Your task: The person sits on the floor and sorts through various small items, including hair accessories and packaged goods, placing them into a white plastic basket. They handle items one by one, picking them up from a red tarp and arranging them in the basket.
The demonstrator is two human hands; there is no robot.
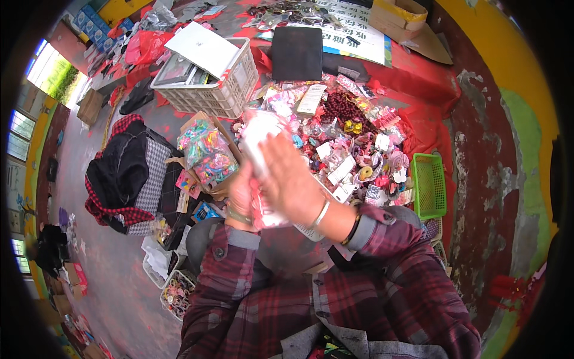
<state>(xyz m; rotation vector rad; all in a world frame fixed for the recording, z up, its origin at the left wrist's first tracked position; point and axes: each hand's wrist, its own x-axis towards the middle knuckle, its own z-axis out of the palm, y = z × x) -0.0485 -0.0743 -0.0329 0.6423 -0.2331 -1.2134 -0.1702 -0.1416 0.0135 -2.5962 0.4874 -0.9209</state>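
Note:
A pink-and-white packet [260, 128], perhaps clear plastic, is held up in front of my body; motion blurs it and its contents cannot be made out. My left hand [241, 190] is closed round its left side, partly hidden behind my other hand. Flat against the packet's face lies my right hand [291, 182], fingers stretched out and smeared by motion. Just beyond both hands spreads a heap of small accessories [353, 155] with beads, hair ties and packaged trinkets. To the left of my hands is a cardboard box [230, 140] with bags of colourful bands [206, 152].
A beige plastic crate [233, 78] holding flat boards stands beyond the cardboard box. A green basket [429, 185] sits at right beside the worn wall. Dark clothing [122, 173] lies at left. A small basket of trinkets [177, 293] stands near my left elbow. A black square pad [296, 54] lies farther back.

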